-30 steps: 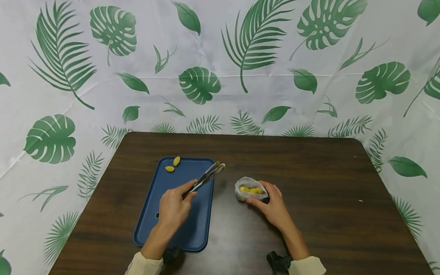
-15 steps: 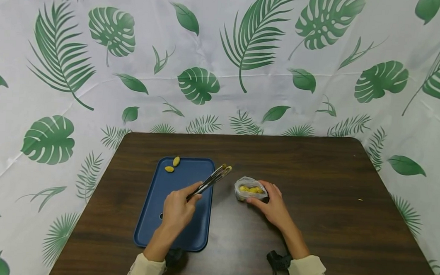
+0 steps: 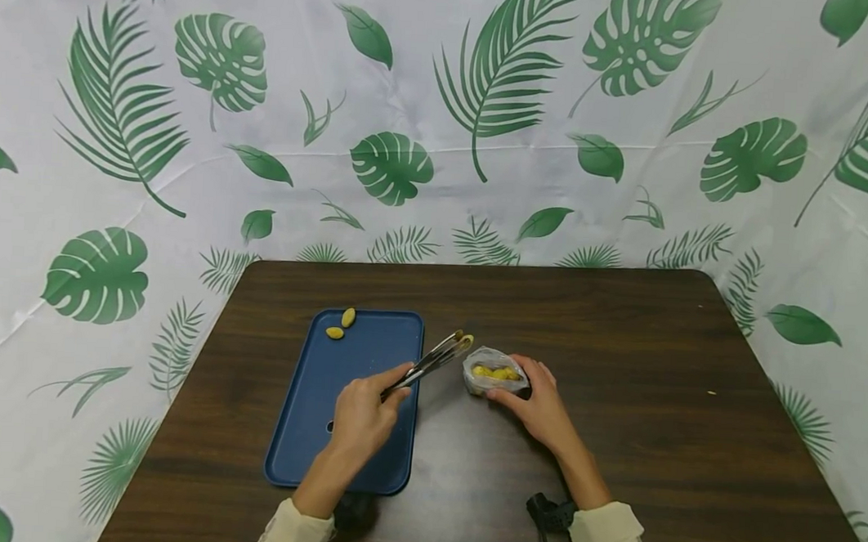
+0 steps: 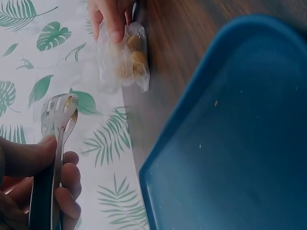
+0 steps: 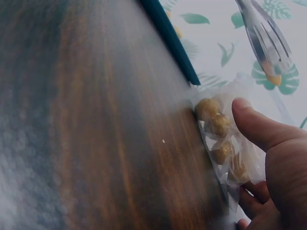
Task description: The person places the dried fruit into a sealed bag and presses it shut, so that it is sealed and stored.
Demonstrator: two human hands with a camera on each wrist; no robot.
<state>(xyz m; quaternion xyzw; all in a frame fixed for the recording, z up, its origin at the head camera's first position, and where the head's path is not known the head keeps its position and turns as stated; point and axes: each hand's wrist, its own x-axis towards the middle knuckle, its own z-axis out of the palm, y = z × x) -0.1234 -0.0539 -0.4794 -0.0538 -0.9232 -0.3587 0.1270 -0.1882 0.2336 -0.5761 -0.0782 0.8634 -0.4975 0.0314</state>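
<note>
My left hand point(image 3: 366, 419) grips a pair of metal tongs point(image 3: 437, 358) by the dark handles, over the right edge of the blue tray point(image 3: 370, 358). In the right wrist view, a small yellow piece point(image 5: 273, 79) shows between the tong tips. Those tips are just left of a clear plastic bag point(image 3: 483, 356), slightly above it. With thumb and fingers, my right hand point(image 3: 544, 412) holds the bag upright and open-mouthed on the table. Several yellow-brown roundish pieces point(image 5: 219, 125) lie inside it. Two yellow oval pieces point(image 3: 335, 333) rest at the tray's far left corner.
The dark wooden table point(image 3: 622, 338) reaches back to a white leaf-patterned cloth point(image 3: 444, 83). A tiny pale scrap point(image 3: 711, 393) lies on the right of the table. Small crumbs point(image 4: 216, 103) dot the tray. A black wrist device point(image 3: 550, 513) sits at my right wrist.
My left hand has moved right with the tongs, bringing their tips from over the tray's right edge to beside the bag. My right hand and the bag have stayed still.
</note>
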